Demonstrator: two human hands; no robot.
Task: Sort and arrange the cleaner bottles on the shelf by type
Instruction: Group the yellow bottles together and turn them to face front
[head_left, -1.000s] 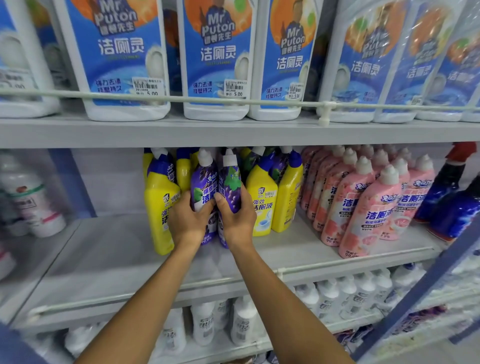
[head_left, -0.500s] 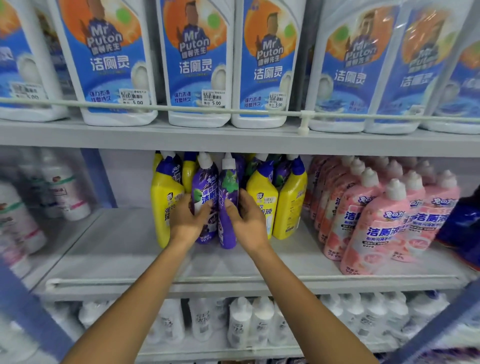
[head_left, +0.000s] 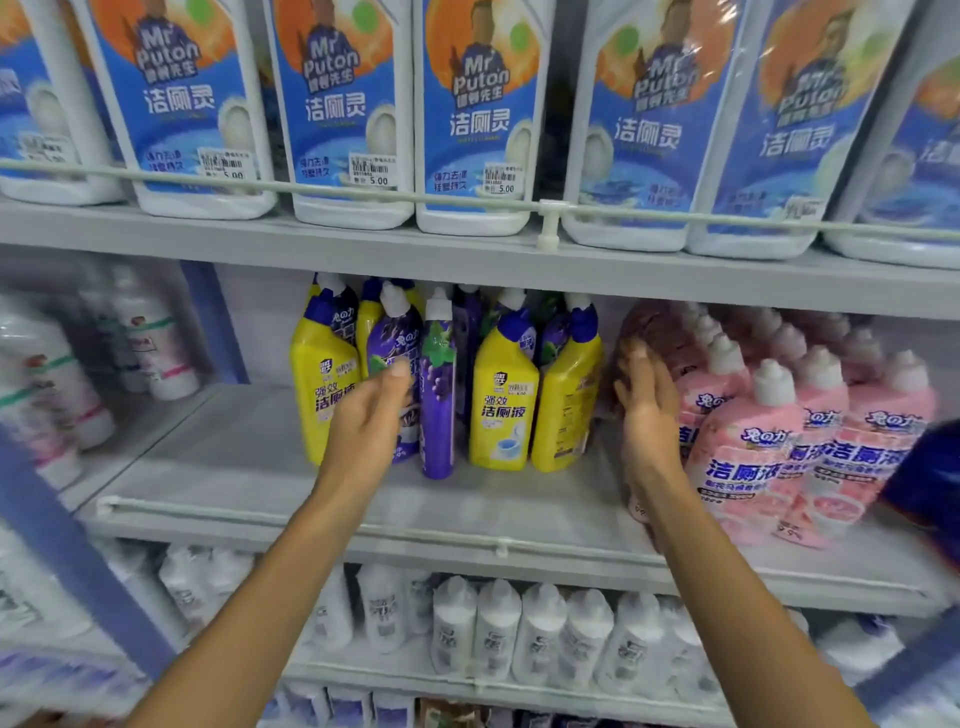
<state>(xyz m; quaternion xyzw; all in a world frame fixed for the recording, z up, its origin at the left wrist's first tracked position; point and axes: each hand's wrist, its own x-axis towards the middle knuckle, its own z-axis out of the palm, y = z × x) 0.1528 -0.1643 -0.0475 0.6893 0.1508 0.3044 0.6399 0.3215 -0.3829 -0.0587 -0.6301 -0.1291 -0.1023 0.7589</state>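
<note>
On the middle shelf (head_left: 260, 457) stand yellow cleaner bottles (head_left: 501, 395) mixed with purple grape-label bottles (head_left: 439, 395). To their right is a block of pink bottles (head_left: 748, 447). My left hand (head_left: 371, 421) is in front of the left purple bottle (head_left: 395, 343), fingers loosely extended, holding nothing. My right hand (head_left: 644, 405) is open, fingers straight, in the gap between the right yellow bottle (head_left: 566, 400) and the pink bottles. It hides part of the nearest pink bottle.
Large white-and-blue jugs (head_left: 472, 119) fill the top shelf behind a rail (head_left: 550, 218). White bottles (head_left: 498, 629) line the lower shelf. More white bottles (head_left: 145, 338) stand at the left. A dark blue bottle (head_left: 930, 483) is at the right edge.
Both hands have let go of the two purple bottles. My right hand has moved right to the gap beside the pink bottles. My left hand has drawn slightly back.
</note>
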